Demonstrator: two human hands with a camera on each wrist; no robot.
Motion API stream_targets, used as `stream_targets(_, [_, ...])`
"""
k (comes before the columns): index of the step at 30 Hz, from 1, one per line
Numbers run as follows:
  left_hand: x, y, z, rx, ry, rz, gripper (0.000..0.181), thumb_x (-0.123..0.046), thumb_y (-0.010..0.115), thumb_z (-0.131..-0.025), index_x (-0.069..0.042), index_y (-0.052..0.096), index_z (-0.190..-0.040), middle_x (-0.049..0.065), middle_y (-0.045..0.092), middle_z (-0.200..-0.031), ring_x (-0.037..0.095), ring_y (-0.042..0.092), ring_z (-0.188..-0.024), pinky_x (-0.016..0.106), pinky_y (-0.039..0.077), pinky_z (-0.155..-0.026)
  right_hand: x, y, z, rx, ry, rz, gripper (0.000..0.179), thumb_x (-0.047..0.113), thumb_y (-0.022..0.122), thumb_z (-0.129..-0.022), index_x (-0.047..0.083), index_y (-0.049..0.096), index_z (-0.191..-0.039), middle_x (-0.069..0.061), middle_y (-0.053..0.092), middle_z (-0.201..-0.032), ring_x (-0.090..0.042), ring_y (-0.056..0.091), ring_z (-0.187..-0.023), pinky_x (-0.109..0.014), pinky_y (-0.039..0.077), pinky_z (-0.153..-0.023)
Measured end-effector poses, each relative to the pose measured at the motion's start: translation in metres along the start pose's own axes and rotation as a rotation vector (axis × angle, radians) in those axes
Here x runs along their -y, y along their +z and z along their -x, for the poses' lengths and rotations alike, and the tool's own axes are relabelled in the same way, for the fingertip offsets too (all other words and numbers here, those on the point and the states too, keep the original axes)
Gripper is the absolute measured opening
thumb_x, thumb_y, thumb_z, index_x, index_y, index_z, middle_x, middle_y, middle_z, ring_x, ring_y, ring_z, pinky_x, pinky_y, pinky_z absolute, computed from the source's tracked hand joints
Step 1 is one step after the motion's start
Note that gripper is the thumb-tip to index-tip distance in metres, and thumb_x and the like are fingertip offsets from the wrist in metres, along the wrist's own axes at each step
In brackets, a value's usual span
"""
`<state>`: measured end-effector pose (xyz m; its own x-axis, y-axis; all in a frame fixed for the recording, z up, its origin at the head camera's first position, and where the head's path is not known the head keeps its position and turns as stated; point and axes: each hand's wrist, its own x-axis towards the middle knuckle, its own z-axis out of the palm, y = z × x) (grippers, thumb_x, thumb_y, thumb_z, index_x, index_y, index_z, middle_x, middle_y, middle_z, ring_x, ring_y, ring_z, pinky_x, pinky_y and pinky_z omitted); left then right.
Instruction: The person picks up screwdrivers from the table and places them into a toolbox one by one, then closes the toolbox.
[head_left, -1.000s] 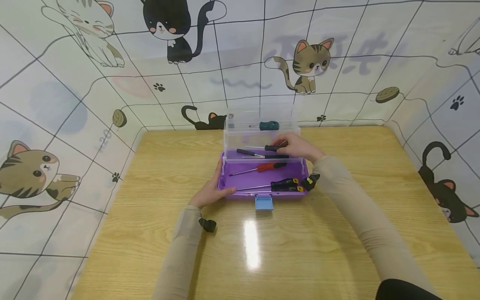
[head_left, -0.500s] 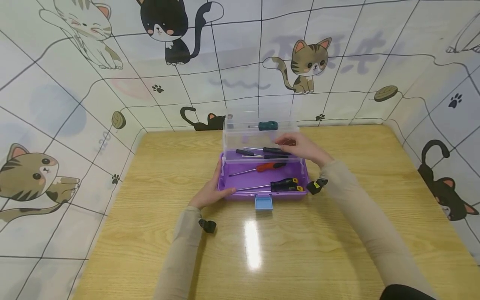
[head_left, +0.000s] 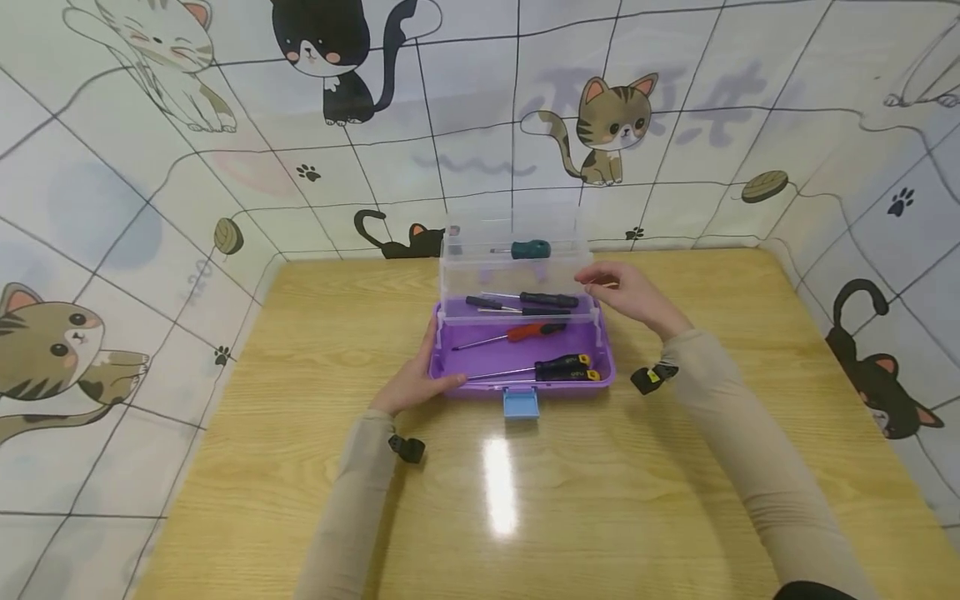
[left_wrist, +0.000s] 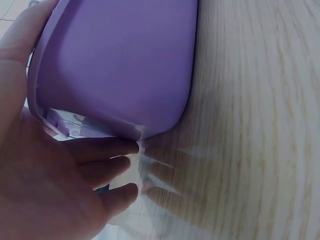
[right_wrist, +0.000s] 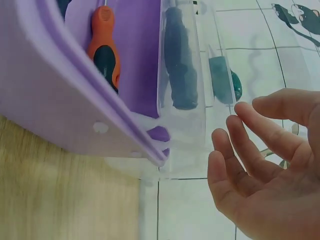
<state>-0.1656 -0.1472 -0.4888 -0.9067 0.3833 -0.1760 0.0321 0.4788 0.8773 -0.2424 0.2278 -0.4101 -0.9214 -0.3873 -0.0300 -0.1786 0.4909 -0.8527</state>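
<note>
A purple toolbox (head_left: 487,363) stands with its clear upper part raised at the back. At its left end, my left hand (head_left: 409,380) holds it, thumb along the front rim and fingers down the end wall. My right hand (head_left: 626,293) hovers with loosely bent fingers at the right end of the clear tray (head_left: 457,275), holding nothing. Black-handled screwdrivers (head_left: 549,299) lie behind the clear front. A red-and-black screwdriver (head_left: 528,332) and black-and-yellow screwdrivers (head_left: 562,364) rest in the purple base. Higher up, a teal-handled screwdriver (head_left: 531,249) sits in the upper clear tray.
A light blue latch (head_left: 521,403) hangs open at the toolbox front. The box stands on a wooden table (head_left: 420,533), near its back edge. Behind and at both sides rise cat-patterned walls (head_left: 480,100).
My right hand has let go of a black-handled screwdriver, which now lies in the clear tray. That hand has moved right, while my left hand stays at the box.
</note>
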Motion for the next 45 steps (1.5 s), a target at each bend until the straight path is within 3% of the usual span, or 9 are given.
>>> stream_targets(3, [0.002,-0.001,-0.001,-0.004,0.015,0.014,0.116,-0.036,0.077,-0.081,-0.037,-0.015,-0.152,0.007,0.002,-0.161,0.037,0.017,-0.141,0.053,0.019,-0.112,-0.003,0.0,0.002,-0.02,0.024,-0.026,0.031,0.01,0.053,-0.099,-0.006,0.058,-0.125,-0.023,0.056,-0.129,-0.035,0.053,-0.113,-0.047,0.042,-0.096])
stream_targets(7, [0.002,0.0,-0.004,-0.013,0.09,0.076,0.119,-0.024,0.08,-0.08,-0.036,-0.014,-0.153,0.002,0.001,-0.161,0.03,0.015,-0.143,0.049,0.016,-0.113,-0.006,-0.002,0.004,-0.066,0.062,-0.044,0.032,0.011,0.053,-0.099,-0.006,0.058,-0.125,-0.023,0.056,-0.128,-0.034,0.052,-0.113,-0.048,0.04,-0.097])
stream_targets(10, [0.0,0.001,-0.008,-0.018,0.116,0.115,0.121,-0.02,0.08,-0.079,-0.038,-0.014,-0.152,0.003,0.001,-0.161,0.03,0.014,-0.144,0.048,0.015,-0.114,-0.008,-0.003,0.003,-0.102,0.077,-0.054,0.031,0.01,0.053,-0.098,-0.005,0.058,-0.125,-0.023,0.056,-0.128,-0.033,0.051,-0.115,-0.048,0.039,-0.098])
stream_targets(13, [-0.003,0.001,-0.01,-0.014,0.083,0.132,0.122,-0.019,0.081,-0.079,-0.038,-0.016,-0.151,0.004,-0.002,-0.161,0.031,0.013,-0.144,0.049,0.014,-0.114,-0.01,-0.006,0.001,-0.116,0.07,-0.084,0.032,0.01,0.052,-0.099,-0.006,0.057,-0.126,-0.024,0.055,-0.128,-0.034,0.051,-0.116,-0.045,0.039,-0.099])
stream_targets(16, [-0.01,-0.001,-0.008,0.009,0.064,0.162,0.124,-0.016,0.081,-0.078,-0.031,-0.018,-0.152,0.009,-0.006,-0.161,0.036,0.009,-0.143,0.052,0.012,-0.113,-0.012,-0.008,0.0,-0.113,0.067,-0.098,0.034,0.011,0.051,-0.1,-0.007,0.055,-0.128,-0.026,0.054,-0.13,-0.032,0.052,-0.115,-0.04,0.04,-0.098])
stream_targets(23, [-0.031,-0.008,0.001,0.056,0.069,0.184,0.124,-0.007,0.079,-0.079,-0.021,-0.021,-0.151,0.017,-0.01,-0.159,0.039,0.007,-0.143,0.051,0.011,-0.114,-0.017,-0.012,-0.005,-0.111,0.105,-0.097,0.036,0.012,0.051,-0.1,-0.007,0.053,-0.13,-0.025,0.053,-0.131,-0.03,0.053,-0.114,-0.033,0.042,-0.093])
stream_targets(30, [-0.031,-0.009,0.002,0.063,0.098,0.188,0.122,-0.005,0.077,-0.08,-0.021,-0.021,-0.151,0.018,-0.006,-0.159,0.042,0.01,-0.142,0.053,0.012,-0.113,-0.02,-0.013,-0.011,-0.135,0.096,-0.103,0.033,0.007,0.051,-0.099,-0.011,0.054,-0.127,-0.027,0.053,-0.13,-0.027,0.054,-0.111,-0.028,0.042,-0.09])
stream_targets(37, [-0.032,-0.01,0.004,0.074,0.093,0.184,0.121,-0.006,0.076,-0.081,-0.021,-0.022,-0.151,0.015,-0.009,-0.159,0.038,0.006,-0.143,0.052,0.01,-0.113,-0.027,-0.015,-0.018,-0.145,0.127,-0.105,0.033,0.013,0.05,-0.101,-0.007,0.054,-0.127,-0.023,0.053,-0.13,-0.034,0.049,-0.118,-0.039,0.04,-0.099])
stream_targets(45, [-0.026,-0.008,0.0,0.081,0.092,0.228,0.124,-0.004,0.076,-0.079,-0.023,-0.023,-0.15,0.015,-0.011,-0.159,0.041,0.008,-0.143,0.051,0.011,-0.113,-0.043,-0.015,-0.032,-0.164,0.119,-0.105,0.034,0.013,0.047,-0.101,-0.009,0.053,-0.127,-0.026,0.052,-0.129,-0.038,0.048,-0.118,-0.041,0.04,-0.099])
